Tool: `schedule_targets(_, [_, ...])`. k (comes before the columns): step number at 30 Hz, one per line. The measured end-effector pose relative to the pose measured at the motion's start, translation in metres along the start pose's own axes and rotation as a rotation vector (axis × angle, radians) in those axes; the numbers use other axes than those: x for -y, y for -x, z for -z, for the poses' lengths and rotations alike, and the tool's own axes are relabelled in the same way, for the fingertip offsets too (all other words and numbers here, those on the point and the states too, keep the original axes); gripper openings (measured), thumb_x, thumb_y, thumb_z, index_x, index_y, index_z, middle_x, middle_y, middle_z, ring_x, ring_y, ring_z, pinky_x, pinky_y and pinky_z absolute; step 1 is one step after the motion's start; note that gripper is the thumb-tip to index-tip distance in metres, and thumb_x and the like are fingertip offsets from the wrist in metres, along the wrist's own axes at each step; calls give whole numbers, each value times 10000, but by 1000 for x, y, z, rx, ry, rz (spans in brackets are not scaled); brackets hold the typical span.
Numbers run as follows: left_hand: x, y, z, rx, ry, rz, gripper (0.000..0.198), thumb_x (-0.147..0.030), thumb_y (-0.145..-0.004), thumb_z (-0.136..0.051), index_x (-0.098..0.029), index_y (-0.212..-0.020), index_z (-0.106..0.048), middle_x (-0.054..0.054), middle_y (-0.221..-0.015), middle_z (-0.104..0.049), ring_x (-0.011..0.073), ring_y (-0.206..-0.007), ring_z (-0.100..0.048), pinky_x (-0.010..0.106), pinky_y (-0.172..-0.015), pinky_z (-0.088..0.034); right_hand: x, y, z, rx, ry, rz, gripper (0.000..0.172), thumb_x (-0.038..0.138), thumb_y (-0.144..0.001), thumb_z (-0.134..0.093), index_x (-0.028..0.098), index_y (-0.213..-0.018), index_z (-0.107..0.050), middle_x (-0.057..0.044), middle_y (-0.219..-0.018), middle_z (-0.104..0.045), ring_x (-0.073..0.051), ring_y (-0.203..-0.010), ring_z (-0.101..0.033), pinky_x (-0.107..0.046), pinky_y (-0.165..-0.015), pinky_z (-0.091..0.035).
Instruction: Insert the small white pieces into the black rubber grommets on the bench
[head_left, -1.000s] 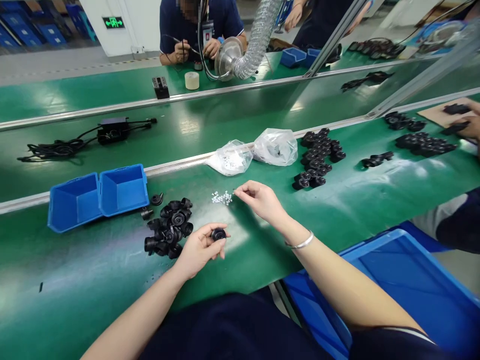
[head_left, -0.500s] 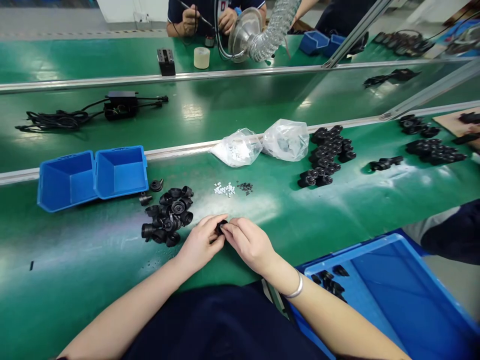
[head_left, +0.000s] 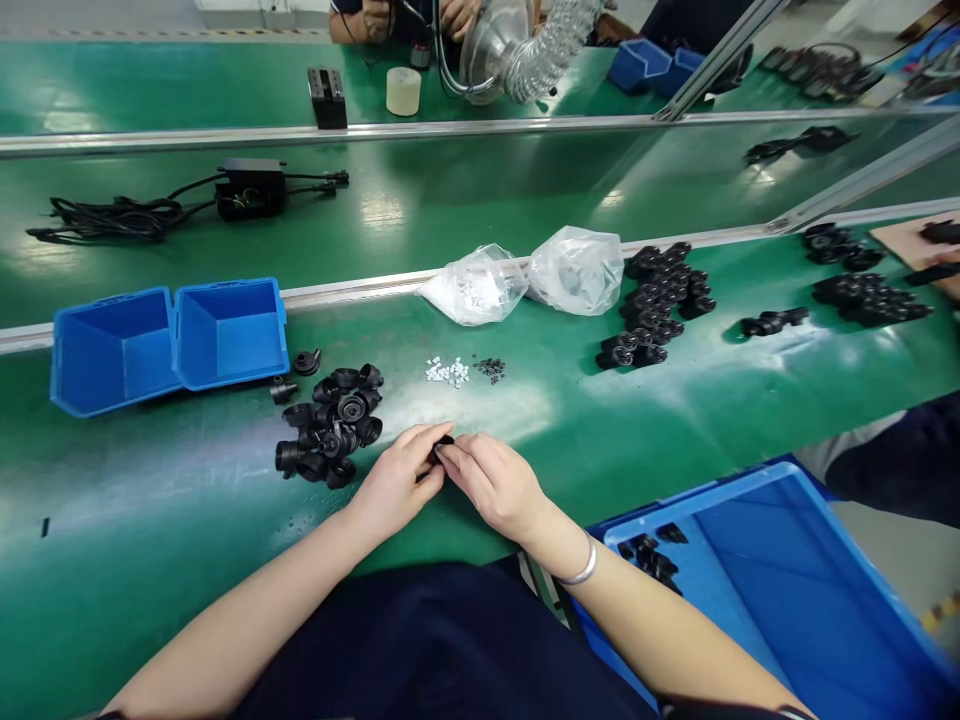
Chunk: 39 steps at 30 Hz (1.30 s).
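A: Both hands are in close at the near edge of the bench [head_left: 675,430]. The left hand [head_left: 396,487] and right hand [head_left: 496,487] meet fingertip to fingertip, with a small black part [head_left: 444,441] showing between them.

B: And it's gripped from both sides. The left hand's fingers curl round it, and the right hand's thumb and forefinger pinch its end. Most of the part is hidden, so its shape can't be told.

A: It's low over the green surface, just right of the pile [head_left: 330,425] of black pieces. Near the pile, not touching it.

B: Beyond the hands there's a scatter of white bits [head_left: 447,372], and tiny black bits [head_left: 491,369] just beside them on the right.

A: Further back, two clear bags [head_left: 480,285] lie side by side against the rail. Right of them is a second heap [head_left: 660,300] of black pieces.

B: Off to the left are two blue bins [head_left: 172,340], joined. A couple of loose pieces [head_left: 283,390] lie between the bins and the pile.

A: There's a bracelet [head_left: 579,570] on the right wrist. Below it, off the bench edge, a blue crate [head_left: 810,600] has a few black pieces in its near corner.

B: Up at the top edge, across the far belt, another person's hand [head_left: 457,15] is at work beside a ribbed hose [head_left: 547,50].
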<state>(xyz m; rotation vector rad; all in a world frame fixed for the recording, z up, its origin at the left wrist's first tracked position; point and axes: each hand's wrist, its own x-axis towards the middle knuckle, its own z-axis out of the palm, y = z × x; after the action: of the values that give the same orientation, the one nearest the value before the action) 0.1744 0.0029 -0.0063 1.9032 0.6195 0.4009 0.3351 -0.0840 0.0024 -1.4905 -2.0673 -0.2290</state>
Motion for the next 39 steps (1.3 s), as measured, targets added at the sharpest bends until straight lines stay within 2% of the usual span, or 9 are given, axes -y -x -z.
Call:
schedule_targets(6, [-1, 0, -2, 4, -12, -17, 526, -52, -839, -500, -191, -1347, -509, 112, -1242, -575, 150, -877, -651, 308, -803, -588, -3, -1, 1, 22, -50, 19, 113, 66, -939, -549, 72, -1012, -634, -123, -850, -656, -207, -796, -635, -331, -698, -569])
schedule_targets(13, [-1, 0, 0, 5, -56, -30, 544, -65, -863, -496, -223, -1383, -478, 114, -1311, -566, 194, -1024, -647, 363, -912, -568, -3, 0, 1, 17, -39, 1, 146, 68, -944, -540, 82, -1028, -659, -123, -872, -659, -204, -801, -634, -331, -706, -566])
schedule_targets(22, [1, 0, 0, -8, -33, 18, 532, -56, -847, -511, -220, -1353, -515, 107, -1296, -584, 167, -923, -688, 371, -919, -573, 0, -2, 2, 103, -122, -58, 170, 79, -956, -528, 91, -1083, -641, -126, -935, -684, -220, -824, -647, -359, -712, -551])
schedule_targets(24, [1, -1, -1, -18, 67, 66, 492, -87, -852, -542, -223, -1324, -540, 102, -1281, -582, 166, -920, -703, 364, -911, -582, -8, -4, 9, 59, -204, -103, 151, 106, -960, -544, 114, -1078, -639, -109, -959, -679, -202, -865, -650, -333, -749, -557])
schedule_targets(26, [0, -2, -3, -20, 226, 118, 432, -147, -870, -566, -226, -1295, -555, 100, -1276, -566, 182, -965, -713, 373, -932, -577, -23, -3, 16, -21, -235, -249, 119, 136, -965, -551, 139, -1037, -646, -88, -945, -666, -181, -870, -647, -308, -776, -555])
schedule_targets(28, [0, -3, -4, 0, 366, 160, 397, -197, -889, -567, -225, -1284, -549, 107, -1280, -545, 202, -1010, -715, 391, -963, -559, -45, 0, 19, -63, -164, -444, 99, 174, -962, -564, 145, -972, -658, -78, -893, -647, -181, -813, -640, -308, -739, -550])
schedule_targets(30, [-1, -3, -5, 32, 419, 180, 396, -216, -898, -559, -224, -1293, -533, 114, -1279, -540, 214, -1027, -714, 409, -986, -542, -66, 5, 18, -23, -68, -570, 122, 229, -954, -583, 147, -924, -668, -71, -842, -626, -190, -738, -624, -321, -671, -537])
schedule_targets(34, [-1, -4, -5, 45, 412, 184, 403, -228, -895, -568, -218, -1296, -528, 124, -1279, -538, 228, -1043, -711, 417, -994, -536, -91, 8, 5, 59, -13, -580, 173, 277, -960, -562, 151, -916, -673, -72, -825, -606, -197, -704, -601, -331, -654, -521])
schedule_targets(39, [0, -5, -5, 43, 425, 187, 389, -218, -891, -568, -222, -1278, -536, 122, -1286, -537, 229, -1036, -714, 418, -987, -541, -93, 2, -6, 41, -12, -545, 166, 243, -968, -532, 156, -904, -658, -82, -868, -619, -200, -753, -612, -321, -673, -516])
